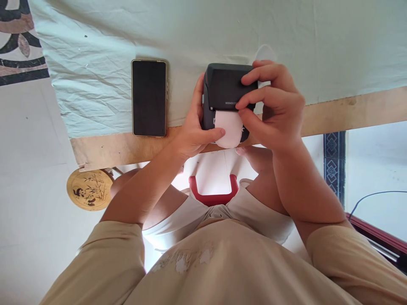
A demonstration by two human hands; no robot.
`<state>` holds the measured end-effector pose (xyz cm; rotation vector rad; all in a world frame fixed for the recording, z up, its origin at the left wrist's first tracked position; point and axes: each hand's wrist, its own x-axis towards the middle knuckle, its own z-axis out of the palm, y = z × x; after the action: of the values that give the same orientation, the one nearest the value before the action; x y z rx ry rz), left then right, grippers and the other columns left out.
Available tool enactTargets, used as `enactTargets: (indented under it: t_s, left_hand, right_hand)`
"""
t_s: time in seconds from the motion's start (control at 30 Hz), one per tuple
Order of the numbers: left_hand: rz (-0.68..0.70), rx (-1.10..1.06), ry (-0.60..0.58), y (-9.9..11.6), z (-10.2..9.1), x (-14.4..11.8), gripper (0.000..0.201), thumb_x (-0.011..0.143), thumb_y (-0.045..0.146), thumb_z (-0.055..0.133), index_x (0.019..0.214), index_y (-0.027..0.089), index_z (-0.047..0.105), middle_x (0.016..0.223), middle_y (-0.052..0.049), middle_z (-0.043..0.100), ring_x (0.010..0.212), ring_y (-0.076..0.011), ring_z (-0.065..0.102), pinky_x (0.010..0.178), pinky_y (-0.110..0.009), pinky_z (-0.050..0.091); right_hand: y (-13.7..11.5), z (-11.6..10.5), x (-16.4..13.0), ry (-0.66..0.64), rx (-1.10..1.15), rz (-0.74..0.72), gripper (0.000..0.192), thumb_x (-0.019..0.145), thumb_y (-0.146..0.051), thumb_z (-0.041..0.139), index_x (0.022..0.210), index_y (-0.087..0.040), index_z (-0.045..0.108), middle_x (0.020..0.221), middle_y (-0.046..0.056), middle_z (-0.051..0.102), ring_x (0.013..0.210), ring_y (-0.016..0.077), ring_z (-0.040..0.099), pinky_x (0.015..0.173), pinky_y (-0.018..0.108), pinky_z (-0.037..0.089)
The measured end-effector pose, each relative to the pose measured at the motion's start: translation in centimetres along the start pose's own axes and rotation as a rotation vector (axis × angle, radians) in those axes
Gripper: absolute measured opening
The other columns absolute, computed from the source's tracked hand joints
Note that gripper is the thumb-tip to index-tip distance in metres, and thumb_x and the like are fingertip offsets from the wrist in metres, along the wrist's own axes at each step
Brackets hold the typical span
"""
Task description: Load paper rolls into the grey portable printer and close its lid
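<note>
The black device reads "NIIMBO", partly covered.

Cloth covers the table except along the near edge. Toward the near left corner lies the smartphone; right of it, at the near edge, the label printer is between left hand and right hand. A stool stands just off that corner.

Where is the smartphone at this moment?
In the head view, the smartphone lies left of the black device, on the pale green cloth, with its near end over the wooden edge.
</note>
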<state>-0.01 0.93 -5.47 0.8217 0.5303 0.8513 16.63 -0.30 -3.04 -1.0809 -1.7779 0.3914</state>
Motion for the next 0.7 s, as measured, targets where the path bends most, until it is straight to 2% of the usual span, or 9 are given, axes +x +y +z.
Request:
enactTargets:
  t_s: [0.13, 0.23, 0.33, 0.43, 0.57, 0.7]
  left_hand:
    - [-0.011, 0.016, -0.014, -0.1, 0.0, 0.0, 0.108, 0.057, 0.022, 0.072, 0.136, 0.039, 0.000, 0.117, -0.001, 0.054, 0.097, -0.0184, 0.059, 0.072, -0.029, 0.051]
    - [-0.013, -0.003, 0.028, 0.0, 0.3, -0.1, 0.107, 0.054, 0.023, 0.073, 0.135, 0.039, 0.006, 0.115, 0.001, 0.055, 0.108, -0.0206, 0.054, 0.082, -0.032, 0.050]
    - [-0.008, -0.056, 0.118, 0.3, 0.7, -0.3, 0.090, 0.058, 0.025, 0.070, 0.132, 0.041, 0.021, 0.114, 0.004, 0.055, 0.115, -0.0203, 0.049, 0.088, -0.032, 0.047]
    - [-0.036, -0.080, 0.149, 0.6, 0.9, -0.4, 0.067, 0.066, 0.029, 0.064, 0.124, 0.042, 0.033, 0.113, 0.005, 0.058, 0.116, -0.0217, 0.048, 0.084, -0.034, 0.049]
    - [-0.099, -0.045, 0.155, 0.7, 0.7, -0.3, 0.049, 0.071, 0.040, 0.056, 0.118, 0.036, 0.044, 0.112, 0.002, 0.060, 0.120, -0.0243, 0.044, 0.081, -0.035, 0.050]
    - [-0.077, -0.078, 0.150, 0.7, 0.7, -0.2, 0.042, 0.071, 0.036, 0.056, 0.113, 0.033, 0.048, 0.110, 0.002, 0.060, 0.119, -0.0230, 0.046, 0.083, -0.034, 0.049]
  right_hand:
    - [0.0, 0.1, -0.2, -0.007, 0.011, 0.019, 0.021, 0.075, -0.013, 0.049, 0.078, -0.027, 0.063, 0.099, -0.001, 0.056, 0.107, 0.0175, 0.051, 0.106, 0.043, 0.037]
    - [-0.2, 0.2, -0.3, -0.007, 0.025, 0.060, 0.020, 0.076, -0.017, 0.048, 0.087, -0.028, 0.061, 0.103, 0.000, 0.055, 0.111, 0.0187, 0.049, 0.104, 0.043, 0.038]
    - [-0.3, 0.4, -0.4, -0.026, 0.059, 0.133, 0.027, 0.074, -0.025, 0.051, 0.100, -0.030, 0.055, 0.119, 0.000, 0.048, 0.119, 0.0227, 0.042, 0.090, 0.041, 0.049]
    - [-0.3, 0.7, -0.5, -0.051, 0.103, 0.171, 0.042, 0.069, -0.033, 0.055, 0.110, -0.032, 0.047, 0.128, 0.000, 0.041, 0.123, 0.0250, 0.038, 0.078, 0.037, 0.053]
    - [-0.1, 1.2, -0.8, -0.043, 0.153, 0.200, 0.055, 0.068, -0.042, 0.055, 0.119, -0.034, 0.038, 0.132, 0.000, 0.038, 0.121, 0.0243, 0.040, 0.082, 0.038, 0.051]
    - [0.2, 1.6, -1.1, -0.065, 0.234, 0.269, 0.058, 0.068, -0.048, 0.053, 0.122, -0.035, 0.034, 0.134, 0.000, 0.035, 0.111, 0.0229, 0.048, 0.085, 0.040, 0.050]
